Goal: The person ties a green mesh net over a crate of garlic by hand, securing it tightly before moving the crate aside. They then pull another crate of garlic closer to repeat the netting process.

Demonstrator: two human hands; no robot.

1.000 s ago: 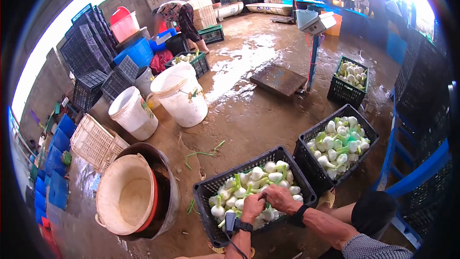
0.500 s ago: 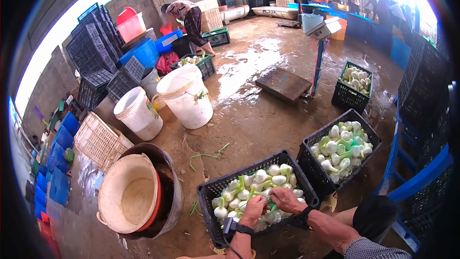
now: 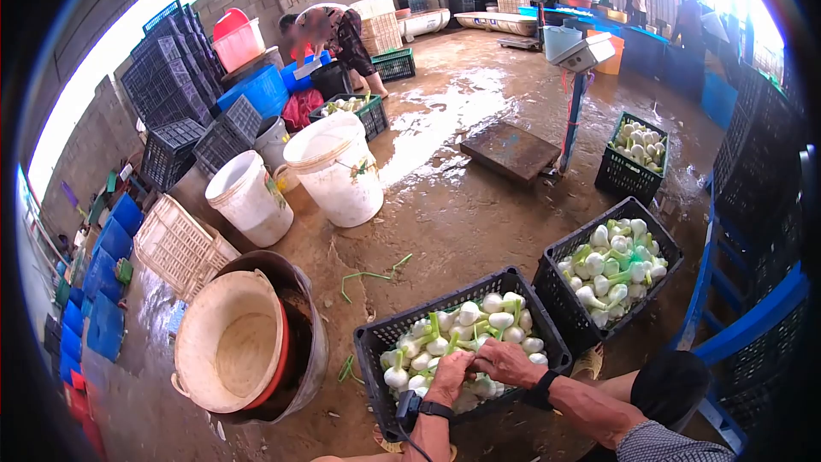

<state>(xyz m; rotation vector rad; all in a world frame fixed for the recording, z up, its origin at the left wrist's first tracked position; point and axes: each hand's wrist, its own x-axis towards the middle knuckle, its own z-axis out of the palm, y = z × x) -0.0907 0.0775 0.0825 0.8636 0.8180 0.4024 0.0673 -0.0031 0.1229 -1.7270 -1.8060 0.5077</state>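
A black plastic crate (image 3: 373, 351) full of white bulbs with short green stems (image 3: 469, 314), like fresh garlic or onions, stands in front of me. Over its near half, my left hand (image 3: 448, 376) has its fingers closed and wears a wrist strap carrying a small dark device. My right hand (image 3: 508, 363), with a dark wristband, meets it fingertip to fingertip. Its fingers are pinched too. Whatever they hold is hidden between the fingers. Touching this crate's right corner is a second black crate (image 3: 560, 295) of bulbs, with green netting (image 3: 637, 267) lying on top.
To the left, a wide cream tub (image 3: 198, 325) sits inside larger containers. White buckets (image 3: 338, 184) stand beyond it. A platform scale (image 3: 510, 152) rests on the wet floor, near another bulb crate (image 3: 627, 173). A blue frame (image 3: 753, 312) edges the right. One person (image 3: 346, 38) bends over containers behind.
My hands have drawn closer together, the right fingers moving slightly left and down. The green bit seen between them earlier is now hidden. The person behind has bent differently.
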